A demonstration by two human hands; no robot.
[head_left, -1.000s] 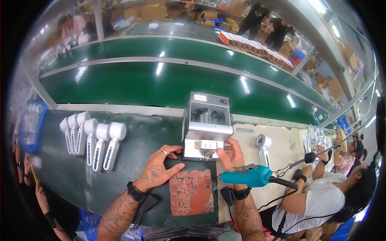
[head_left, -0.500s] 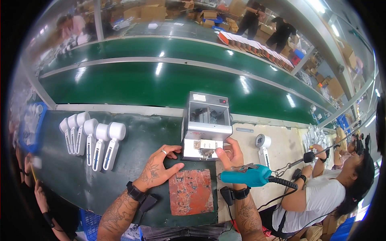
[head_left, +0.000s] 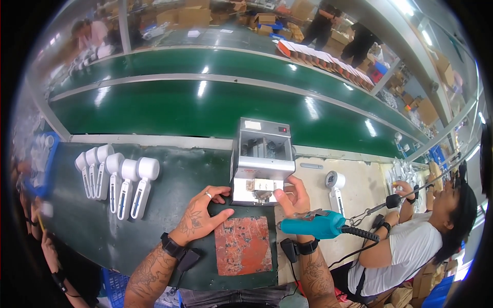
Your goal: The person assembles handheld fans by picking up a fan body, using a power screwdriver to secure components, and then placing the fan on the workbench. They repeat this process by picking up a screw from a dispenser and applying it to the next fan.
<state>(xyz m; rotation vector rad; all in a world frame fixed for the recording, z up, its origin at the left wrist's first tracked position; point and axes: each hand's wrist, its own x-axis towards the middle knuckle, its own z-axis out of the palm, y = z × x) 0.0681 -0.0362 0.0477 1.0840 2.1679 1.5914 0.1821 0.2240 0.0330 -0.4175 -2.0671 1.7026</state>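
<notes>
A grey metal screw feeder (head_left: 263,167) stands at the bench's middle, small metal pieces visible in its hopper. My left hand (head_left: 203,210) rests by its lower left side, bent fingertips at the casing and thumb spread toward me. With its thumb at the front right corner and fingers along the side, my right hand (head_left: 294,197) grips the feeder. A teal electric screwdriver (head_left: 313,225) hangs over my right wrist, partly hiding it. Below the feeder lies a worn red mat (head_left: 243,246).
Several white handled devices (head_left: 141,190) with round heads lie at left; another (head_left: 336,190) lies at right near a small grey bar (head_left: 311,166). A green conveyor (head_left: 169,110) runs behind the bench. A co-worker in a white shirt (head_left: 411,251) sits close at right.
My hands and the feeder keep nearly the same place, with only a slight shift of the whole view. The co-worker's hand at right has moved a little.
</notes>
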